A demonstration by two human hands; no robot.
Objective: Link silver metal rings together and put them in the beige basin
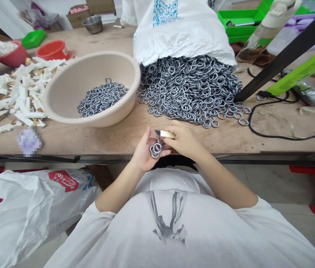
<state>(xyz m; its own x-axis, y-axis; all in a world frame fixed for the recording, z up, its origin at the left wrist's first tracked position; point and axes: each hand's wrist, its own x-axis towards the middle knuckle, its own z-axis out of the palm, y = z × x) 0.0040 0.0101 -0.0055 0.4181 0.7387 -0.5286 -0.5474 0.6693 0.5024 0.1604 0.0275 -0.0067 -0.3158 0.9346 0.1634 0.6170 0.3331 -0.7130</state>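
Note:
My left hand [144,153] is cupped palm up at the table's front edge, with a few grey metal rings [156,149] lying in its palm and fingers. Close beside it on the right, my right hand [184,139] grips a short cream-coloured tool [166,134] with a dark, pointed tip aimed left, above the rings. Whether the tip is a blade cannot be made out. Some right fingers reach under the tool towards the left palm. Beyond the hands lies a big heap of the same rings [191,89], spilling from a white sack [179,37].
A wide beige basin [90,61] holds more rings at the left. White strips [20,96] are piled beside it, near a red bowl [52,50]. At right stand a dark slanted post [283,56] and a black cable [286,138]. A white bag [34,201] sits below the table.

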